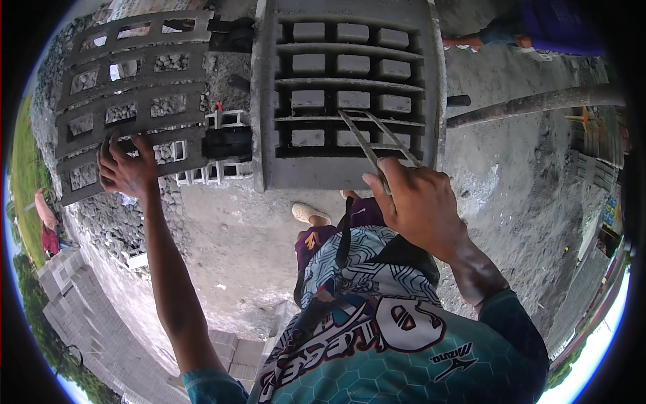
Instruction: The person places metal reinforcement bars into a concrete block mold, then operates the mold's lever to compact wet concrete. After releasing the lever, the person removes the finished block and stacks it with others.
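Note:
A dark slotted metal frame (141, 91) stands raised at the left, with rows of rectangular openings. My left hand (129, 165) is on its near bar, fingers curled over the edge. Straight ahead sits a grey metal block mould (316, 176), holding rows of rectangular grey cores with thin plates running between them. My right hand (427, 209) grips a two-pronged metal handle (360, 138) over the mould's near right part. The handle's two thin bars reach to a crosswise plate between the core rows; whether they are joined to it I cannot tell.
Small hollow blocks (225, 120) and gravel (121, 229) lie beside and below the frame. A long curved pole (531, 104) extends from the mould's right. Another person's purple clothing (562, 27) shows at the upper right. Stacked blocks (101, 323) stand at the lower left.

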Motion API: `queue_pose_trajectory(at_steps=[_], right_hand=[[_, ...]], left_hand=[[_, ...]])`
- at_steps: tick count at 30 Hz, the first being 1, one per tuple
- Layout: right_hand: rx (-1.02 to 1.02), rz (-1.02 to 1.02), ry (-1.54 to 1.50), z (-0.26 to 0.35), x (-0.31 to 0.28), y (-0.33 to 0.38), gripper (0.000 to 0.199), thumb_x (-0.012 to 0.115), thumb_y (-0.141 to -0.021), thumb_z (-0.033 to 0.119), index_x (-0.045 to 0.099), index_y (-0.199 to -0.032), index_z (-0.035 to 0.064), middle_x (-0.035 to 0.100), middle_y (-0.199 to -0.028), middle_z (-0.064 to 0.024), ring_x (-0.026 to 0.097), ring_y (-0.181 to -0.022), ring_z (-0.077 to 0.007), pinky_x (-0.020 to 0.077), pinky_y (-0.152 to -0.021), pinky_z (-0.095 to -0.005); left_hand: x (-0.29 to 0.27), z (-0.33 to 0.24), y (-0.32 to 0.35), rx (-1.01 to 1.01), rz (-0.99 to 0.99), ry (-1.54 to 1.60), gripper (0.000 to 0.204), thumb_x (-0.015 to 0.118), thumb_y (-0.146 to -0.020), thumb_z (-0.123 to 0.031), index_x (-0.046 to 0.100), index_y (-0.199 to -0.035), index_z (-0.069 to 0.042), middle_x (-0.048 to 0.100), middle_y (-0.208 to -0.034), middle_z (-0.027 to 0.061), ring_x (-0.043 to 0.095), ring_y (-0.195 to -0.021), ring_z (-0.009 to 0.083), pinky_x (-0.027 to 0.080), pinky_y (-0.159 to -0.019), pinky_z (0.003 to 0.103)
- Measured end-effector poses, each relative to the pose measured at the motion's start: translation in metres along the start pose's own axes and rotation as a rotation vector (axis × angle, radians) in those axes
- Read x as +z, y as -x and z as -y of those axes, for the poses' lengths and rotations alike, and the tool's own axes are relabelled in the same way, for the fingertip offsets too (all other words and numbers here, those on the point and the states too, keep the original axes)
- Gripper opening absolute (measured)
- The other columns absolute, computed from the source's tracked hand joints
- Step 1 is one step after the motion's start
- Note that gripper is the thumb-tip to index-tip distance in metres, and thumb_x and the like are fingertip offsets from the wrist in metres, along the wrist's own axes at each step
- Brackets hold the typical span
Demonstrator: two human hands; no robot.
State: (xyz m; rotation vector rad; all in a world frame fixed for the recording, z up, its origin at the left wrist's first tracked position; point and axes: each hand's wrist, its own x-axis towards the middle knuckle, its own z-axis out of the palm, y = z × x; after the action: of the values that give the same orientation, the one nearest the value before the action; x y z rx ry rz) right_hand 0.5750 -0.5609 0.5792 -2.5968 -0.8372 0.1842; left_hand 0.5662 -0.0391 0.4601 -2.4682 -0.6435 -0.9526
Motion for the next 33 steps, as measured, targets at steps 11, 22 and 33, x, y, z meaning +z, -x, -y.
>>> queue_pose_trajectory(at_steps=[11, 22, 33], right_hand=[[0.477, -0.33, -0.436, -0.052, -0.125, -0.036, 0.029, 0.07, -0.105, 0.033, 0.075, -0.106, 0.004, 0.069, -0.076, -0.0044, 0.059, -0.059, -0.0067, 0.0395, -0.051, -0.0248], [0.914, -0.127, -0.906, -0.334, 0.103, -0.043, 0.047, 0.074, -0.099, 0.05, 0.069, -0.112, 0.0054, 0.067, -0.079, -0.0062, 0.067, -0.069, -0.0228, 0.0496, -0.062, -0.0386], [0.054, -0.072, -0.063, -0.223, 0.124, -0.012, 0.033, 0.085, -0.086, 0.016, 0.073, -0.116, 0.0097, 0.07, -0.11, -0.0116, 0.069, -0.104, -0.0359, 0.0554, -0.091, -0.0446]], left_hand=[[-0.001, -0.005, -0.001, -0.021, 0.018, -0.001, 0.051, 0.061, -0.094, -0.055, 0.066, -0.134, -0.023, 0.062, -0.143, 0.0018, 0.049, -0.143, 0.0261, 0.026, -0.116, 0.055], [-0.004, -0.009, -0.004, -0.035, 0.012, 0.044, 0.051, 0.063, -0.094, -0.051, 0.067, -0.134, -0.02, 0.062, -0.142, 0.0016, 0.049, -0.143, 0.0257, 0.025, -0.118, 0.054], [-0.006, -0.004, 0.0, -0.023, 0.037, -0.022, 0.05, 0.062, -0.094, -0.055, 0.067, -0.133, -0.023, 0.061, -0.143, 0.0018, 0.048, -0.143, 0.0261, 0.025, -0.117, 0.056]])
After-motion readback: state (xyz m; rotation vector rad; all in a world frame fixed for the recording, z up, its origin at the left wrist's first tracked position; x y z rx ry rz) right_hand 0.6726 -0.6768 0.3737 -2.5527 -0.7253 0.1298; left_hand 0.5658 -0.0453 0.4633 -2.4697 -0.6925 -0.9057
